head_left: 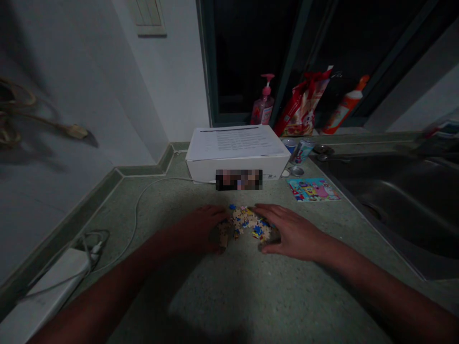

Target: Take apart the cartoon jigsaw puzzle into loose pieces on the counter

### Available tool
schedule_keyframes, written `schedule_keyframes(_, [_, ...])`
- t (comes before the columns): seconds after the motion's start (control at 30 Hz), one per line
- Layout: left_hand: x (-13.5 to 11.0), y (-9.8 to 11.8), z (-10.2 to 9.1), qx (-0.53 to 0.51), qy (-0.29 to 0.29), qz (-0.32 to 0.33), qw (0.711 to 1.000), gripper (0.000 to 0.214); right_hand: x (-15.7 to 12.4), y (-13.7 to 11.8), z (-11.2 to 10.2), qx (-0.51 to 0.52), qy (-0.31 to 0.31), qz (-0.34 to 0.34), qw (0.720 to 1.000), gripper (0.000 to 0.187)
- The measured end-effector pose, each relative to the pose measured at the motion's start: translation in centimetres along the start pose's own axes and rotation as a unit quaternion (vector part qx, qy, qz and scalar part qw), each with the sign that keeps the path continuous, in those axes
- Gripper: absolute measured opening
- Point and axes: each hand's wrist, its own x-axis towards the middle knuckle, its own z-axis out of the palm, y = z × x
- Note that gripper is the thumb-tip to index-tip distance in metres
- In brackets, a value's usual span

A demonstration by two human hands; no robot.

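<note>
A heap of small jigsaw puzzle pieces (245, 220) lies on the green speckled countertop (215, 296), most showing bare brown backs and some blue or yellow printed faces. My left hand (204, 228) curves around the heap's left side, thumb and fingers apart. On the right side my right hand (290, 230) cups the pieces in the same way, its fingers spread from the thumb. Both hands rest low at the counter beside the pieces, and neither grips one that I can see. Some pieces are partly hidden by the fingers.
Behind the heap stands a white box (236, 165) with a printed sheet on top. A colourful cartoon picture card (313, 189) lies near the metal sink (405, 191). Cans (303, 150) stand by the box. At left a white cable (136, 210) runs by a power strip (59, 282).
</note>
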Motion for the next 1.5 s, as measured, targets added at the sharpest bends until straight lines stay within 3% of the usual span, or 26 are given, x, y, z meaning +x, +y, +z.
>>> schedule_keyframes(0.17, [0.4,0.4,0.4,-0.024,0.021,0.055,0.998,0.057,-0.2,-0.4,0.5,0.003,-0.023,-0.001,1.0,0.068])
schedule_keyframes(0.4, [2.0,0.4,2.5,-0.042,0.098,0.057,0.993,0.031,0.5,-1.1,2.8,0.022,0.047,-0.043,0.998,0.035])
schedule_keyframes(0.8, [3.4,1.1,5.5,-0.106,0.209,0.062,0.97,0.021,1.9,-0.7,5.5,0.076,0.154,-0.088,0.981,0.03])
schedule_keyframes(0.97, [3.4,1.1,4.9,-0.205,0.218,0.072,0.951,0.028,1.9,-0.8,4.7,0.114,0.166,-0.095,0.975,0.039])
schedule_keyframes(1.1, [2.8,0.7,3.4,-0.239,0.22,0.083,0.942,0.031,1.5,-0.2,3.4,0.092,0.113,-0.091,0.985,0.072])
schedule_keyframes(1.17, [2.6,0.3,3.0,-0.186,0.219,0.071,0.955,0.038,1.3,0.1,3.1,0.057,0.064,-0.083,0.993,0.097])
schedule_keyframes(1.27, [2.3,-0.2,3.2,-0.062,0.184,0.027,0.981,0.075,1.3,0.4,3.0,0.013,0.007,-0.059,0.998,0.115])
schedule_keyframes(1.37, [2.2,-0.5,4.0,0.003,0.136,0.008,0.991,0.1,1.5,0.5,3.3,-0.002,-0.005,-0.057,0.998,0.11])
schedule_keyframes(1.5, [2.3,-0.2,4.6,0.002,0.125,0.051,0.991,0.101,1.9,0.3,3.5,0.018,0.023,-0.091,0.995,0.089])
